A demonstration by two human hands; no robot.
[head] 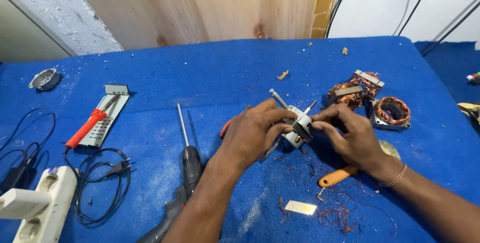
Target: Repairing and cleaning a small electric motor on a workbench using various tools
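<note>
Both my hands meet over the middle of a blue cloth-covered table (pixel 210 73). My left hand (pixel 252 130) grips a small grey metal motor part (pixel 299 125) with a thin shaft sticking up and left. My right hand (pixel 350 135) pinches the same part from the right side, fingers closed on it. An orange-handled tool (pixel 337 176) lies under my right wrist. Another orange handle (pixel 225 128) peeks out behind my left hand.
A long black screwdriver (pixel 187 148) lies left of my left forearm. A red soldering iron (pixel 90 123) rests on a grey metal plate, its black cord coiled nearby. A white power strip (pixel 37 203) sits bottom left. Copper-wound stators (pixel 392 110) lie right. Copper wire scraps (pixel 340 213) litter the front.
</note>
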